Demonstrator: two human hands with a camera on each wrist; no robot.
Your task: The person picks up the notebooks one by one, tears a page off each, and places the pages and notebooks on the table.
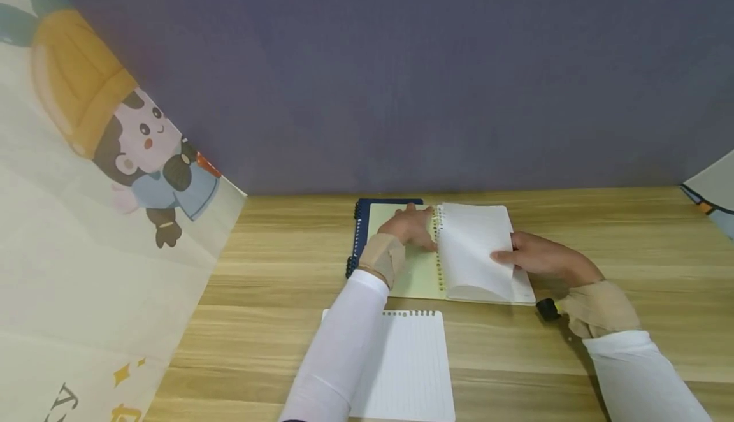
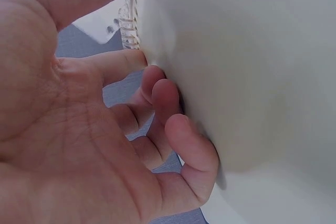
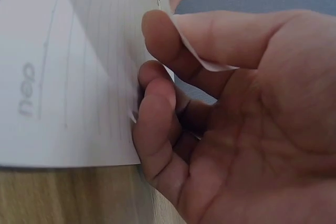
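An open ring-bound notebook [image 1: 410,285] lies on the table, its pale yellow-green side at the left and white lined pages at the right. My left hand [image 1: 408,225] rests on the pale side, reaching toward the ring binding [image 1: 440,269]. Its fingertips [image 2: 184,140] touch the pale surface in the left wrist view. With thumb and fingers, my right hand [image 1: 541,257] pinches a white page [image 1: 476,243] at its right edge. That page bows up over the lined page [image 3: 68,77] below it, which carries printed letters at its edge.
A dark blue cover [image 1: 361,231] with black rings sticks out from under the notebook's left side. Nearer the front lies a loose lined sheet [image 1: 410,364] with punched holes, partly behind my left sleeve [image 1: 344,345]. A dark partition [image 1: 430,90] stands along the wooden table's back edge.
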